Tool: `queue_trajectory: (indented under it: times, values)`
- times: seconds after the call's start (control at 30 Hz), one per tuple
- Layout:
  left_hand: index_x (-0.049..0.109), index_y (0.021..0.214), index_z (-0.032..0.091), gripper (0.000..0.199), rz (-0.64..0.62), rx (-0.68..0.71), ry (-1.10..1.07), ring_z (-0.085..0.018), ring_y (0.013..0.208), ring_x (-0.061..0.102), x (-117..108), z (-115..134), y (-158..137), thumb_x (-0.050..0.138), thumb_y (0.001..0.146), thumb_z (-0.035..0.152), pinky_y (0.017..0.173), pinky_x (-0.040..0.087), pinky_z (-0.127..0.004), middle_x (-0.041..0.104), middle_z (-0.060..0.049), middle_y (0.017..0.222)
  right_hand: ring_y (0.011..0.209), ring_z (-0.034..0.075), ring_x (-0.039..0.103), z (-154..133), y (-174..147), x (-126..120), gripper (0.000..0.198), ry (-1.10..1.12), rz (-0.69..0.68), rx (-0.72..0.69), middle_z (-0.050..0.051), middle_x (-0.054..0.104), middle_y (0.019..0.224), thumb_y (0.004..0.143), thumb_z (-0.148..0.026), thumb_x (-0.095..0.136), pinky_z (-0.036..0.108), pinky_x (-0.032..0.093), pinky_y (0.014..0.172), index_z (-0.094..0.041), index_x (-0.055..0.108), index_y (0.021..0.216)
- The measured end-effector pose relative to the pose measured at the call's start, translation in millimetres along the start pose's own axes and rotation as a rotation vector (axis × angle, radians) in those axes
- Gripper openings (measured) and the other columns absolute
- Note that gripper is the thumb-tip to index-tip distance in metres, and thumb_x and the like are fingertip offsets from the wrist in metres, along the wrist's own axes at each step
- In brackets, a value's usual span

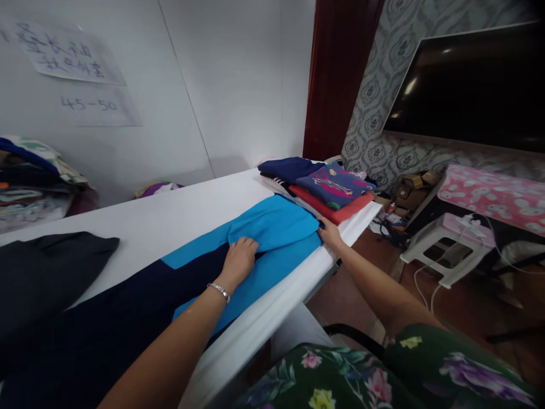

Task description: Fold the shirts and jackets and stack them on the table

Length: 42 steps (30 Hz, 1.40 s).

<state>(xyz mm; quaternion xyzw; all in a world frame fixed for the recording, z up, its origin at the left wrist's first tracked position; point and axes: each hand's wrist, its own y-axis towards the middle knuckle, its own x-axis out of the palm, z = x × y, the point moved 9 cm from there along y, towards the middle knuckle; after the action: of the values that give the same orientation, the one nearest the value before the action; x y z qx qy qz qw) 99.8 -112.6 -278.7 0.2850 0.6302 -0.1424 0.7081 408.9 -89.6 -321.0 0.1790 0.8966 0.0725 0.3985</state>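
A bright blue and navy jacket (276, 218) lies spread along the table, its blue end towards the right and its dark part running to the lower left. My left hand (241, 258), with a silver bracelet at the wrist, is closed on a fold of blue cloth near the middle. At the table's front edge, my right hand (330, 234) grips the jacket's right end; its fingertips are partly hidden. The blue cloth is folded over itself between both hands.
Folded clothes (332, 184) are stacked just beyond the jacket on the white table (170, 210). Dark grey cloth (51, 272) lies at the left, and more clothes (34, 176) are piled behind. A white stool (451, 244) with cables stands on the right.
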Motion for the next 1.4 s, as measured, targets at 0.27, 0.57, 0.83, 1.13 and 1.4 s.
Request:
queue_trajectory:
  times: [0.27,0.57,0.83,1.13,1.4]
  values:
    - [0.067,0.105,0.02,0.037,0.06,0.004,-0.114,-0.028,0.114,0.053,11.7,-4.0,-10.6,0.041,0.082,0.006,0.089,0.045,-0.045,0.065,-0.011,0.113,0.129,0.025,0.051,-37.0,10.4,-15.1,0.051,0.105,0.085,-0.145,0.009,0.057,0.139,0.084,-0.032,0.044,0.041,0.038,0.11,-0.017,0.059,0.13]
    - [0.065,0.113,0.02,0.037,0.06,0.041,-0.155,-0.026,0.117,0.054,10.4,2.6,-17.2,0.04,0.088,0.01,0.091,0.047,-0.043,0.067,-0.01,0.119,0.146,0.033,0.024,-76.8,-0.3,58.4,0.054,-0.622,-0.271,-0.311,0.01,0.034,0.156,0.097,-0.051,0.039,0.058,0.022,0.114,-0.024,0.05,0.142]
    - [0.057,0.13,0.019,0.045,0.171,-0.187,-0.178,-0.028,0.133,0.045,-28.7,-14.4,4.7,0.042,0.093,0.04,0.107,0.04,-0.044,0.053,-0.01,0.143,0.147,0.031,0.021,-64.3,-5.2,67.2,0.054,-0.734,-0.274,-0.315,0.009,0.028,0.159,0.099,-0.051,0.032,0.054,0.022,0.115,-0.025,0.044,0.146]
    - [0.028,0.151,0.009,0.072,-0.137,-0.352,-0.132,-0.029,0.148,0.019,47.0,-35.9,2.4,0.031,0.094,0.053,0.12,0.017,-0.049,0.023,-0.016,0.16,0.147,0.033,0.022,-124.1,12.9,51.9,0.056,-0.616,-0.222,-0.346,0.011,0.03,0.158,0.095,-0.053,0.04,0.058,0.021,0.114,-0.025,0.047,0.143]
    - [0.031,0.15,0.01,0.07,-0.112,-0.358,-0.104,-0.028,0.148,0.022,40.9,-33.0,-0.2,0.03,0.094,0.053,0.12,0.018,-0.049,0.027,-0.016,0.159,0.15,0.031,0.009,-172.7,7.6,140.0,0.067,-0.52,-0.5,-0.424,0.006,0.017,0.163,0.096,-0.064,0.028,0.058,0.012,0.116,-0.029,0.03,0.152]
